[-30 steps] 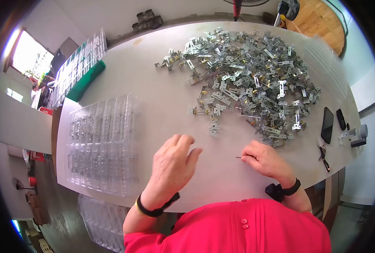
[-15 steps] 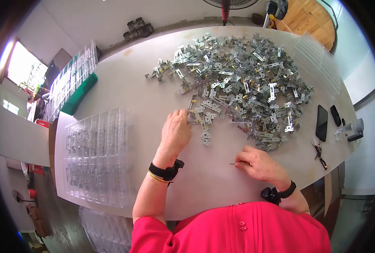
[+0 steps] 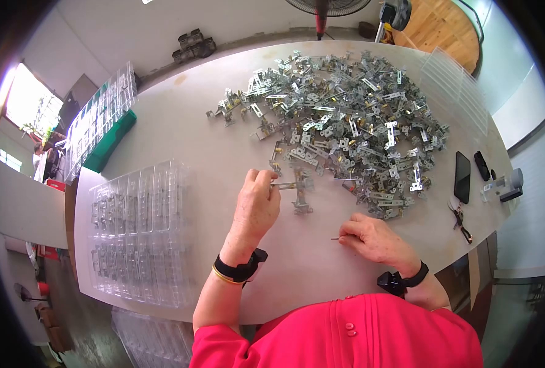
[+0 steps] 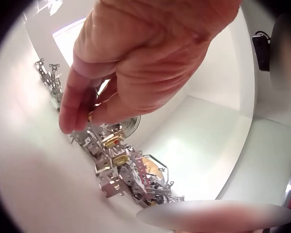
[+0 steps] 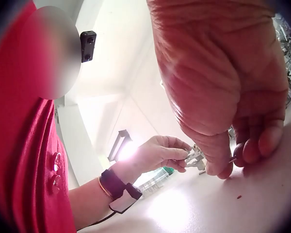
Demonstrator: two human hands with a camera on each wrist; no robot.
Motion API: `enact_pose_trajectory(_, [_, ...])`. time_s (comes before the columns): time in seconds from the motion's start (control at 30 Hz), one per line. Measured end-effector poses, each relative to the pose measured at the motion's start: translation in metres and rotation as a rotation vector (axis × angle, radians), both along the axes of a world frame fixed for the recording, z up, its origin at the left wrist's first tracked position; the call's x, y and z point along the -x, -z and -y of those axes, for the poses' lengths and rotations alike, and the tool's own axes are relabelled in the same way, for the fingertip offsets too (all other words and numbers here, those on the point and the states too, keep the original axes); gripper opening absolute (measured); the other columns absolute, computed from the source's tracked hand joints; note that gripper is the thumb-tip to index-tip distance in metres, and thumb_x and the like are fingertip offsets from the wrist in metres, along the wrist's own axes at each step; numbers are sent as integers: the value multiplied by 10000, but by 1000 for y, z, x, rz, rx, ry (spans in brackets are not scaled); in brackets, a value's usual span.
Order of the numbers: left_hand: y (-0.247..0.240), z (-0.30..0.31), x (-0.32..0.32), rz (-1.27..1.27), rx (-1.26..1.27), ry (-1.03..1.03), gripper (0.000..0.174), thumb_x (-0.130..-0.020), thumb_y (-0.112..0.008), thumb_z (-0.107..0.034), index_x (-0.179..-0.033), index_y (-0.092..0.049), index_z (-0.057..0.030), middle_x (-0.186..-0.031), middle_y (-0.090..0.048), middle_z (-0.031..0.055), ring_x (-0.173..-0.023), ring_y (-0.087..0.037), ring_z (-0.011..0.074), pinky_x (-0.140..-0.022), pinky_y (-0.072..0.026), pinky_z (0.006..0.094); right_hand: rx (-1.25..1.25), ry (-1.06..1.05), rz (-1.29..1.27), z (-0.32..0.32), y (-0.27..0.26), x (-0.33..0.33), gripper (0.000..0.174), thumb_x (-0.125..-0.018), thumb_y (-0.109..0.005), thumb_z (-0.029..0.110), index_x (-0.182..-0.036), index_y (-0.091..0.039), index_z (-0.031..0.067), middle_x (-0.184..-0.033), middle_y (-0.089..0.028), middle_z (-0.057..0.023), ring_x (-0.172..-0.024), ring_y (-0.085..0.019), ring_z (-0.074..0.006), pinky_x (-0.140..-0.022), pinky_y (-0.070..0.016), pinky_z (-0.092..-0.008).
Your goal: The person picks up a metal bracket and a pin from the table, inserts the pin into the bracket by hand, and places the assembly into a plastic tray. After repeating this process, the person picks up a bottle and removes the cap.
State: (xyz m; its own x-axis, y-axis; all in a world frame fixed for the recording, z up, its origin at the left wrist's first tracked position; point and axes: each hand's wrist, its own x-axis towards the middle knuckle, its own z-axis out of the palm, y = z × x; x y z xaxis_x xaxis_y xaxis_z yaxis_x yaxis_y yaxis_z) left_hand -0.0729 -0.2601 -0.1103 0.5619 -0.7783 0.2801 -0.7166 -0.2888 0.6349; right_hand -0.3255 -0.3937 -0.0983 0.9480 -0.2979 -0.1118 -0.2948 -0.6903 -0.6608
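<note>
My left hand [image 3: 257, 205] pinches one end of a silvery metal bracket [image 3: 300, 191] between thumb and fingers, at the near left edge of a big heap of similar brackets [image 3: 352, 122]. The bracket has a narrow arm ending in a wider crosswise plate, slightly blurred in the head view. In the right wrist view the same bracket [image 5: 196, 159] juts from the left fingertips. Low over the table, my right hand [image 3: 376, 240] pinches a thin metal rod [image 3: 335, 238] whose tip points left. Most of the rod is hidden by the fingers.
Clear plastic trays [image 3: 140, 233] with metal pieces in their compartments lie at the left. A green-edged rack [image 3: 110, 142] stands behind them. On the right are a phone [image 3: 462, 176], pliers-like cutters [image 3: 460, 222] and another clear tray [image 3: 456, 86].
My left hand has reached forward to the heap's near edge and taken hold of a bracket, now pulled slightly toward me. The right hand keeps its rod almost in place. The head view has shifted.
</note>
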Motion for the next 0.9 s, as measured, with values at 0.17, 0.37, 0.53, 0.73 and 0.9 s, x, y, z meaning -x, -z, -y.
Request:
enact_pose_trajectory(0.17, [6,10,18,-113,209,77,197,-876,-654,-8,-1072,-642,-18,-939,-571,157,-716,-596,306,-657,-504,395,-23,13,42,2,0,3,117,-921,-673,182,-932,-656,68,-884,-609,-119,-816,-632,-335,-731,-515,-418])
enact_pose_trajectory(0.37, [8,12,31,-213,237,118,217,-865,-680,15,-1078,-648,-16,-938,-582,126,-710,-621,241,-637,-523,344,-107,174,77,6,-8,7,97,-912,-708,136,-941,-671,51,-957,-650,-115,-790,-662,-263,-714,-520,-352])
enact_pose_trajectory(0.53, [5,16,37,-290,269,88,215,-862,-720,1,-1071,-685,-27,-928,-588,67,-720,-568,122,-629,-494,250,-307,242,284,12,-2,-8,89,-936,-705,115,-957,-670,36,-991,-649,-111,-824,-654,-161,-722,-508,-278])
enact_pose_trajectory(0.73, [-3,29,36,-245,312,76,220,-872,-714,2,-1087,-672,-23,-958,-599,76,-736,-588,130,-642,-510,256,-614,251,209,25,5,-33,121,-976,-681,148,-988,-664,29,-1018,-639,-55,-831,-631,-101,-752,-526,-269])
enact_pose_trajectory(0.9, [12,32,23,-93,326,122,251,-887,-668,17,-1125,-616,-41,-1005,-576,130,-754,-638,291,-670,-547,378,-571,246,156,28,5,-46,153,-1000,-665,191,-1015,-658,39,-932,-654,-21,-811,-634,-86,-738,-543,-271])
